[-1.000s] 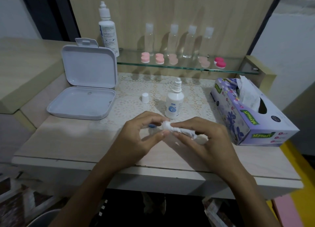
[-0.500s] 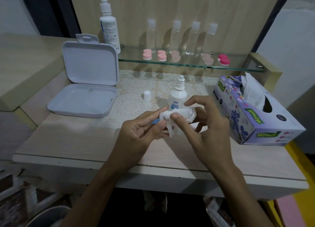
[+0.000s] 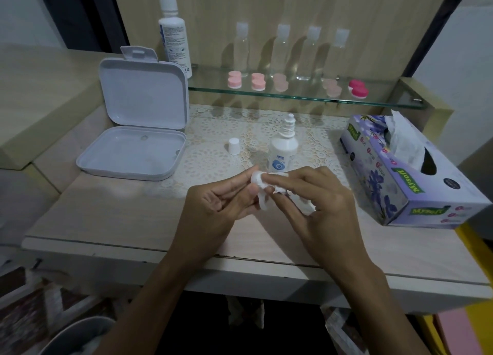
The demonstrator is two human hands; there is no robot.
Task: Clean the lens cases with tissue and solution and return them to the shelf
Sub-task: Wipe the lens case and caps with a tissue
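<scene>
Wiping is the step in hand: the left hand (image 3: 213, 208) pinches a small round white lens-case piece (image 3: 257, 179) between thumb and fingers, while the right hand (image 3: 317, 202) grips a crumpled white tissue (image 3: 282, 192) and presses a tissue-wrapped fingertip against that piece. Half a second ago the right hand's fingers were spread over a bunched wad of tissue raised in front of the bottle; now both hands have dropped a little and the tissue is drawn down to one finger working on the round face, with a loose tail hanging below. A sliver of blue that showed beside the left fingers in the earlier pictures is no longer visible, so I cannot tell whether it is hidden or turned away. To my eye this means the rubbing has moved from gathering the tissue to close cleaning of one part, and the case is not yet ready to go back. Just behind the hands stands the small white solution bottle with a blue label (image 3: 284, 146), uncapped, its white cap (image 3: 234, 146) lying apart on the lace mat (image 3: 213, 130). Other pink lens cases (image 3: 258, 81) sit on the glass shelf (image 3: 293, 94) before four clear bottles (image 3: 310, 53). An open white hinged box (image 3: 133, 151) lies to the left, a purple tissue box (image 3: 416, 184) to the right, on the pale wooden counter (image 3: 106, 216).
</scene>
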